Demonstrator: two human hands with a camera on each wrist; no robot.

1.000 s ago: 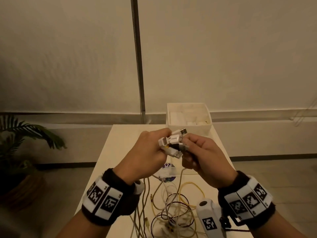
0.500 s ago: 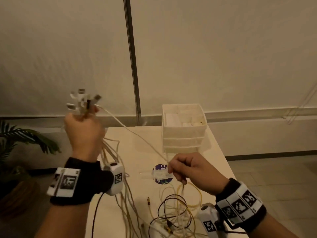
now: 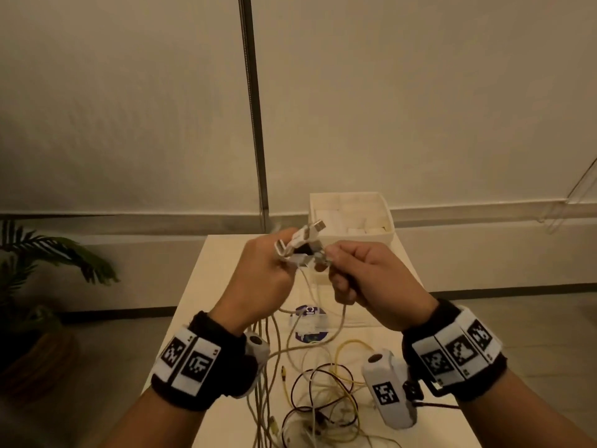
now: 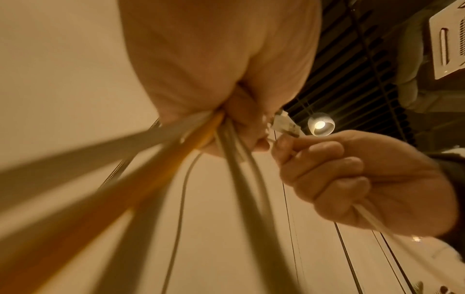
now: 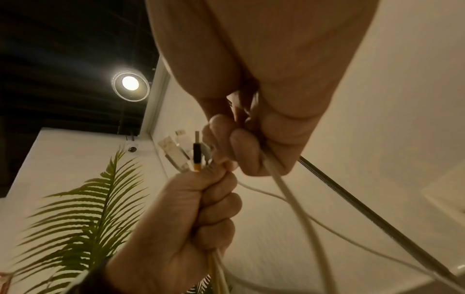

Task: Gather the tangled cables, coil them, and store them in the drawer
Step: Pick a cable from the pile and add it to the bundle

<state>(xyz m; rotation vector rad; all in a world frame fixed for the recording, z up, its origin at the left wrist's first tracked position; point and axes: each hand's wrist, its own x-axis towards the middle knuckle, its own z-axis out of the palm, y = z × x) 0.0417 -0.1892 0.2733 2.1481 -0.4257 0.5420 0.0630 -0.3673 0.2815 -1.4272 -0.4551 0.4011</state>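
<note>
My left hand (image 3: pixel 284 257) grips a bundle of cable ends above the table, fist closed. White USB plugs (image 3: pixel 305 239) stick up out of it. In the right wrist view a black and yellow plug (image 5: pixel 196 157) stands among the white plugs (image 5: pixel 173 153). My right hand (image 3: pixel 336 257) is right against the bundle and pinches a white cable (image 5: pixel 289 191) that runs down through its fist. The gripped cables (image 4: pixel 176 151) hang from my left hand (image 4: pixel 251 127) to a tangle of white, yellow and dark cables (image 3: pixel 323 392) on the table. The white drawer unit (image 3: pixel 352 234) stands behind my hands.
The pale table (image 3: pixel 206 279) is narrow, with floor on both sides. A round blue and white sticker (image 3: pixel 310 324) lies mid-table. A potted palm (image 3: pixel 48 253) stands to the left. A wall with a dark vertical strip (image 3: pixel 255 124) is behind.
Half a second ago my left hand held the plug ends high up on the left, stretching a cable. It has come back down to the centre and meets my right hand.
</note>
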